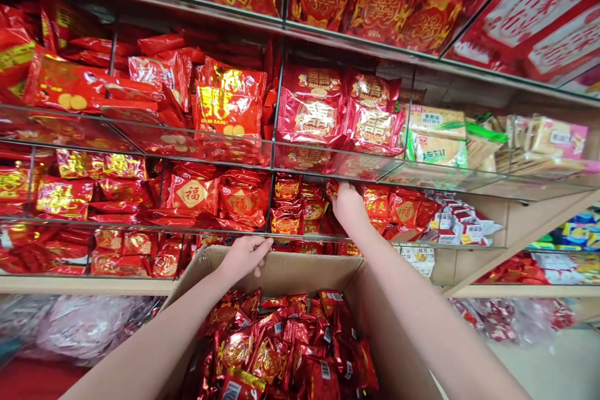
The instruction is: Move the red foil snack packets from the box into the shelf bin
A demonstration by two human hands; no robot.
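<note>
Right hand: seemingly pinching red packet, mid-reach into shelf; clearance likely needed next
Left hand: loosely curled, seemingly empty, by carton

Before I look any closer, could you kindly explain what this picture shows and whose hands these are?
There is no machine here: these are a person's own bare hands, seen by a camera worn on the head, looking forward and down. Below is an open cardboard box with many shiny red packets inside. Ahead are shelves of mostly red and gold packaged goods. The left hand is loosely curled by the box's far rim, with nothing visible in it. The right hand is at a shelf compartment, touching a small red item; its grip is partly hidden.
</note>
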